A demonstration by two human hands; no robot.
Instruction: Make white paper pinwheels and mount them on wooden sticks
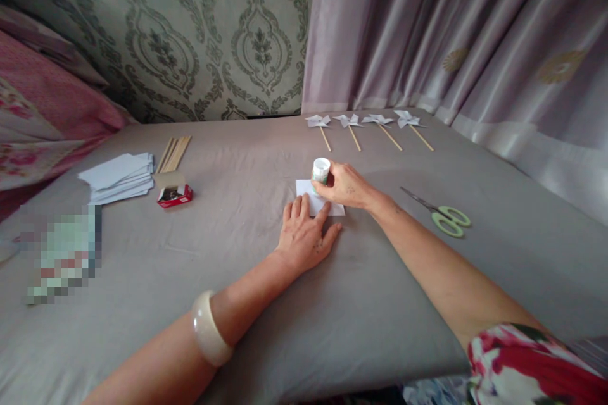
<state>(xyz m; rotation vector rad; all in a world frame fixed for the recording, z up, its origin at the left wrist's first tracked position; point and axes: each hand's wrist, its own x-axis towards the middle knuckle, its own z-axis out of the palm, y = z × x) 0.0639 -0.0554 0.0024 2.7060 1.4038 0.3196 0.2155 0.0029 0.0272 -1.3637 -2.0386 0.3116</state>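
A small sheet of white paper [304,188] lies flat on the grey cloth before me. My left hand [306,237] is spread open, its fingertips resting on the paper's near edge. In my right hand [346,184] is a white glue stick [322,169] with a greenish label, gripped upright over the paper. Its lower end is partly hidden by my fingers, so I cannot tell whether it touches the sheet. To the right of my right forearm lies a pair of scissors [446,218] with light green handles.
Several white paper pinwheels [349,120] on wooden sticks line the back right. At left are a stack of white paper [118,177], several wooden sticks [175,155], an opened red box [175,195] and a blurred-out greenish item [66,253]. Curtains [380,31] hang behind.
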